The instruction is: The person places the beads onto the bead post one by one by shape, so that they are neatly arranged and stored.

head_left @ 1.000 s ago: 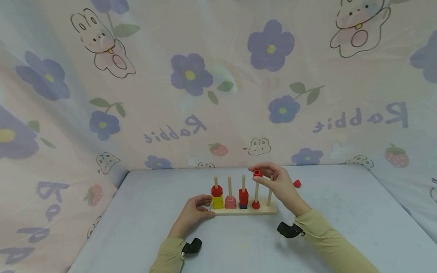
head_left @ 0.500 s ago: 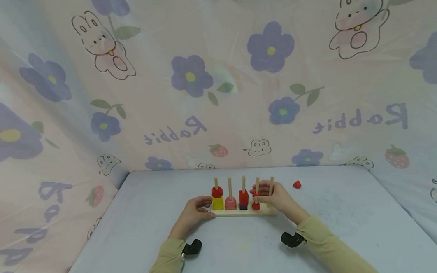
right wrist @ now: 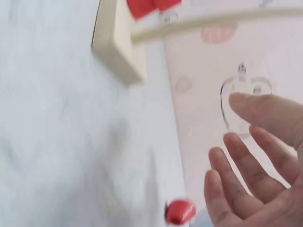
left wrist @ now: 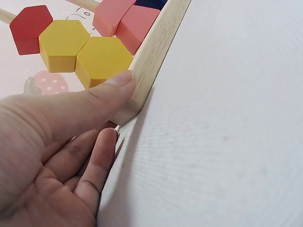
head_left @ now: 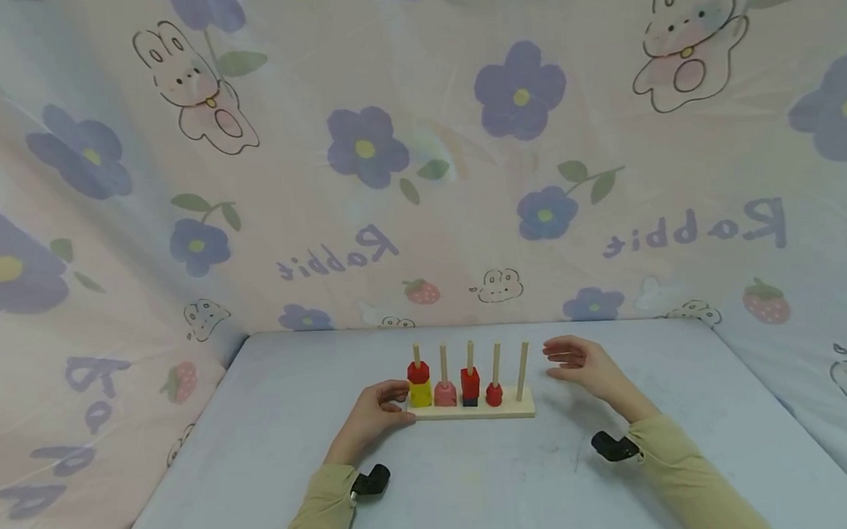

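In the head view a wooden peg stacker [head_left: 472,411] stands on the table with several upright pegs. Its left peg holds yellow hexagonal blocks [head_left: 421,395] under a red one [head_left: 418,373]. Pink blocks [head_left: 445,395], a red block [head_left: 470,382] over a dark blue one, and small red blocks [head_left: 494,395] sit on other pegs; the rightmost peg [head_left: 522,371] is bare. My left hand [head_left: 376,415] grips the base's left end, thumb against its edge. To the right of the stacker hovers my right hand [head_left: 587,365], fingers loosely spread, holding nothing. A loose red block [right wrist: 180,211] lies below it in the right wrist view.
White cloth covers the table [head_left: 450,495]. A curtain [head_left: 449,199] printed with flowers and rabbits hangs behind and at the left. Black wrist cameras [head_left: 371,480] are worn at both sleeves.
My right hand lowered a small red block down the fourth peg, let it go, and moved off to the right. It now hides the loose red block in the head view. My left hand stayed put.
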`<state>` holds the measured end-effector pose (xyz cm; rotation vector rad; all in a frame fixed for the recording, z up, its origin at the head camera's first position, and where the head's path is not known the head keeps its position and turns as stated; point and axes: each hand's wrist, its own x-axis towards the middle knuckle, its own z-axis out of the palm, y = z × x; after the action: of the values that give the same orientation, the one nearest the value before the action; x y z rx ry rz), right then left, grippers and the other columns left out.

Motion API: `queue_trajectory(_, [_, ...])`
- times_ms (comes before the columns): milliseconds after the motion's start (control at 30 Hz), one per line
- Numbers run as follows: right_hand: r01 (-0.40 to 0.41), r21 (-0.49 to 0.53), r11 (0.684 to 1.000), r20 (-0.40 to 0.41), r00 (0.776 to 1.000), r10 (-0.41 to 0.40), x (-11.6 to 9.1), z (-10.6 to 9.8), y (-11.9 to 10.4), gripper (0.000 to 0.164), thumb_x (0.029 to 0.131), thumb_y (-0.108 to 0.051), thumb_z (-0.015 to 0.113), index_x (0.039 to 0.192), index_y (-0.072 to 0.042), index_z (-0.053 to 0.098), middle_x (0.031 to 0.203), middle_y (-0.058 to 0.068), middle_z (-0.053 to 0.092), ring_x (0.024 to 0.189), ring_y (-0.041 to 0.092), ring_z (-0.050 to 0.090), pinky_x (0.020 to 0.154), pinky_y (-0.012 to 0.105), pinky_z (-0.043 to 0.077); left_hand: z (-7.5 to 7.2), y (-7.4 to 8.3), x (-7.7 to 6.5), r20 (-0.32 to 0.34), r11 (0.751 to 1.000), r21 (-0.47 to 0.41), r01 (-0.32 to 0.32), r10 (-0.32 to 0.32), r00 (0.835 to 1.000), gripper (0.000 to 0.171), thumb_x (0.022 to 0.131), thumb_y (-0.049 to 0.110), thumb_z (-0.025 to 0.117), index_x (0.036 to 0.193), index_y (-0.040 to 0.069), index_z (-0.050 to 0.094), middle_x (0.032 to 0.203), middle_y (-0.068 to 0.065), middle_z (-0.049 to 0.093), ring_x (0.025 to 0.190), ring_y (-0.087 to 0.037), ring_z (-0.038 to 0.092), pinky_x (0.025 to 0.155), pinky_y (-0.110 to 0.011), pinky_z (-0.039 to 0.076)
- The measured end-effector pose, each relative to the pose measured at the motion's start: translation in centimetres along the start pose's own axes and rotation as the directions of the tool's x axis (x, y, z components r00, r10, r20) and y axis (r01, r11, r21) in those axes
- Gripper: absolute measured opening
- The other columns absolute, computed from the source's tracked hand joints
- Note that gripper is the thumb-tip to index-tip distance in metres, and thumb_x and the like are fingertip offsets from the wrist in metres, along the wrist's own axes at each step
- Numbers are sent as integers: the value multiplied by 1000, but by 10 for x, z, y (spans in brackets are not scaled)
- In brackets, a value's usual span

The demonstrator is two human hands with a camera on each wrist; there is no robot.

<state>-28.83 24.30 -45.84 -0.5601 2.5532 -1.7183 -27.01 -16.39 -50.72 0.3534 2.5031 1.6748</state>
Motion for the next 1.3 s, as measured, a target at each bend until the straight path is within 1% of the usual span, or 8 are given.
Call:
queue_trajectory(67, [-13, -42, 999, -58, 998, 11, -3, -11, 4, 50, 85, -5, 72, 129, 5, 50, 125, 30, 53, 114, 46, 52, 86, 33, 51, -1, 0, 0, 0, 1000, 5, 1, -1, 1000, 53, 76, 12, 82, 124, 6, 60, 115, -8, 63, 92, -20, 60, 84, -34, 51])
queue_trajectory(200, [-78, -154, 985, -151, 987, 54, -8, -26, 15, 50, 86, -8, 71, 130, 6, 50, 126, 30, 52, 115, 47, 51, 88, 43, 50, -2, -1, 0, -1, 1000, -1, 8, -8, 1000, 53, 76, 12, 82, 124, 7, 60, 115, -8, 63, 92, -20, 60, 84, -33, 51])
queue_trajectory(367, [-143, -260, 955, -203, 975, 90, -8, -35, 32, 53, 87, -12, 71, 130, 8, 49, 126, 31, 52, 116, 46, 49, 94, 53, 43, -3, -2, 0, 5, 1000, -16, 9, -9, 1000, 54, 75, 13, 82, 124, 6, 60, 116, -9, 63, 89, -20, 60, 83, -32, 51])
queue_trajectory(767, [-208, -339, 917, -206, 968, 144, 7, -27, 49, 46, 87, -18, 71, 121, 11, 58, 114, 27, 61, 107, 41, 55, 89, 52, 44, 1, -1, -1, -11, 1000, -10, -5, 4, 1000, 53, 76, 8, 81, 124, 3, 60, 116, -12, 63, 87, -19, 61, 82, -32, 52])
queue_trajectory(933, [-203, -344, 917, -214, 968, 134, 10, -23, 49, 35, 88, -13, 70, 113, 9, 63, 104, 22, 65, 99, 37, 59, 85, 50, 46, 1, 19, -9, 1, 999, -17, -33, 33, 999, 50, 77, 2, 78, 123, -3, 58, 115, -19, 62, 92, -30, 60, 82, -36, 52])
queue_trajectory(1100, [-192, -350, 917, -209, 970, 124, 8, -21, 47, 34, 87, -11, 70, 113, 9, 63, 103, 21, 65, 97, 36, 60, 84, 49, 47, 0, 37, -16, 1, 1000, -14, -20, 20, 1000, 47, 79, 1, 76, 122, -3, 59, 115, -20, 62, 101, -37, 58, 84, -34, 51])
queue_trajectory(1200, [-181, -367, 912, -204, 973, 112, 5, -21, 43, 33, 86, -13, 72, 111, 7, 64, 101, 19, 66, 95, 34, 61, 80, 45, 50, -1, 37, -16, 2, 1000, -13, -23, 23, 1000, 47, 79, 0, 76, 122, -3, 59, 115, -20, 62, 102, -37, 57, 84, -34, 51])
queue_trajectory(1300, [-153, -359, 921, -197, 977, 85, 1, -21, 36, 32, 84, -11, 74, 110, 5, 64, 102, 17, 66, 93, 31, 63, 75, 39, 53, -1, 26, -11, 2, 999, -16, -32, 32, 999, 48, 78, 0, 77, 122, -4, 58, 115, -20, 62, 98, -36, 59, 83, -38, 51])
